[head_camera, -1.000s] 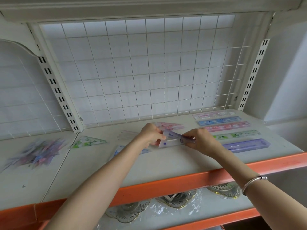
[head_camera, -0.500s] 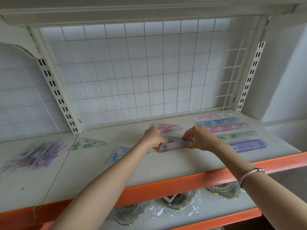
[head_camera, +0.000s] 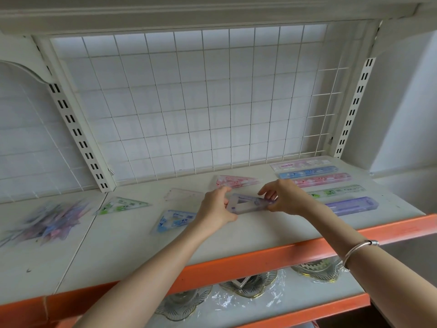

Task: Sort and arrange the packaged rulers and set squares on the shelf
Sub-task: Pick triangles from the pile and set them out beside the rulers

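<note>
A purple packaged set square [head_camera: 248, 204] lies flat on the white shelf [head_camera: 236, 240] near its middle. My left hand [head_camera: 216, 209] grips its left end and my right hand [head_camera: 282, 197] pinches its right end. Around it lie a pink set square [head_camera: 234, 181], a clear one [head_camera: 183, 194], a blue one [head_camera: 175, 220] and a green one [head_camera: 121, 205]. Several packaged rulers lie in a column at the right: pale pink [head_camera: 305, 165], blue [head_camera: 308, 172], pink [head_camera: 324, 179], green [head_camera: 338, 191] and purple [head_camera: 352, 205].
A loose heap of packaged rulers and set squares [head_camera: 46, 221] sits on the left shelf panel. A white wire grid [head_camera: 189, 102] backs the shelf. An orange beam [head_camera: 260, 259] edges the front. Wrapped glass dishes [head_camera: 248, 285] stand on the shelf below.
The purple set square has come down from a tilted hold to lie flat on the shelf. Both hands stayed on its ends, shifting slightly.
</note>
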`<state>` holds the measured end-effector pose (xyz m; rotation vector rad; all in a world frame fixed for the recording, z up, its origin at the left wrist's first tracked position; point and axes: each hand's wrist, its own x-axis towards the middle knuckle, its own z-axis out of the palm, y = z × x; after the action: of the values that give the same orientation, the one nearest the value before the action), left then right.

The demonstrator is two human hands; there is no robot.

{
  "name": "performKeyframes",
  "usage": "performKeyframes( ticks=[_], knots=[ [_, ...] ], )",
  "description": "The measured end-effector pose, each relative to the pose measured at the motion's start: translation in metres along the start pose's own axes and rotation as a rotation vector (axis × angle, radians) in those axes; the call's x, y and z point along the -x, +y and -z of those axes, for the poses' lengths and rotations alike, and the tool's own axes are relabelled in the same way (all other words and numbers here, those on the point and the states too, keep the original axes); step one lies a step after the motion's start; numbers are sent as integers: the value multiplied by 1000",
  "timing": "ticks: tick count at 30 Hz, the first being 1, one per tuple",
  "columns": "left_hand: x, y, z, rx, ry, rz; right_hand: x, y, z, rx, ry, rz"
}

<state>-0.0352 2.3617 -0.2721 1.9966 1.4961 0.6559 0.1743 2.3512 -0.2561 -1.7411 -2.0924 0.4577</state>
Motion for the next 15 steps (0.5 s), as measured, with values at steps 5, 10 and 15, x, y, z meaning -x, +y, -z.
performKeyframes(
  ticks=[5, 10, 15],
  knots=[
    [6, 5, -2, -85, 27, -45, -3, -3, 2, 53, -28, 7],
    [6, 7, -3, -159, 43, -31, -5, -2, 4, 41, -37, 22],
    [5, 6, -2, -175, 38, -36, -10, 1, 4, 19, -45, 9]
  ],
)
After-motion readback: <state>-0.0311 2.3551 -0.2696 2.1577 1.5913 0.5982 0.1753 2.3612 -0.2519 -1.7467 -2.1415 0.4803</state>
